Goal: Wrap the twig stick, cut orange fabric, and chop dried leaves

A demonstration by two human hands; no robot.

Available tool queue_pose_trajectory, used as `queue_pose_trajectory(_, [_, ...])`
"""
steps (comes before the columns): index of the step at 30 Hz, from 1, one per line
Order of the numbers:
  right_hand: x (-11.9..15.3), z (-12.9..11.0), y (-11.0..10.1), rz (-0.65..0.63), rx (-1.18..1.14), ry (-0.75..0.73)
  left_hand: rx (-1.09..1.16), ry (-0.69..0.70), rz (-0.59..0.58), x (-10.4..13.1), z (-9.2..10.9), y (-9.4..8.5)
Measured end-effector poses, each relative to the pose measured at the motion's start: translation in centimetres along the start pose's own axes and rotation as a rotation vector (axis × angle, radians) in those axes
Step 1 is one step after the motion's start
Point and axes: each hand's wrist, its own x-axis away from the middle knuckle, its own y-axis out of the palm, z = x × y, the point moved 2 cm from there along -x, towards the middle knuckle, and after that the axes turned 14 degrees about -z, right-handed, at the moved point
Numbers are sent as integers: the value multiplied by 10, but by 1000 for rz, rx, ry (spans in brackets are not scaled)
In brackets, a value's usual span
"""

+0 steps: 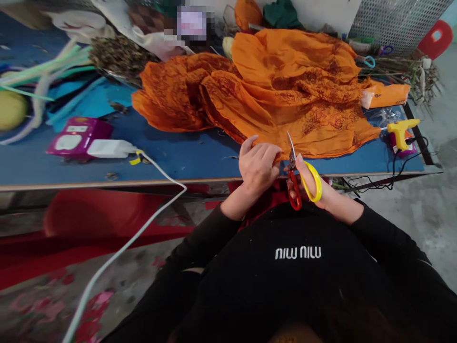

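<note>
My right hand (310,183) grips a pair of scissors (298,178) with one yellow and one red handle loop, the blades pointing up at the near edge of a large orange patterned cloth (271,90). The cloth lies crumpled across the blue table (178,157). My left hand (257,164) rests with curled fingers on the cloth's near hem, just left of the blades, at the table's front edge.
A yellow glue gun (402,131) with a black cord lies at the right end. A pink and white box (76,138) and a white adapter with cable (110,148) sit left. Dried stems, green strips and another pair of scissors (369,61) crowd the back.
</note>
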Motion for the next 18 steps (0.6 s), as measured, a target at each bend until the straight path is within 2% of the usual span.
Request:
queue_pose_trajectory(4, [-8, -2, -2, 21, 22, -70, -58, 69, 83, -1, 2, -3])
queue_pose_trajectory(9, [-6, -2, -6, 17, 33, -132, 6, 21, 71, -1, -1, -2])
queue_pose_trajectory(15, [8, -7, -8, -43, -18, -59, 131, -32, 65, 3, -9, -5])
queue_pose_trajectory(18, [9, -11, -7, -68, -9, -21, 126, -56, 80, 2, -9, -9])
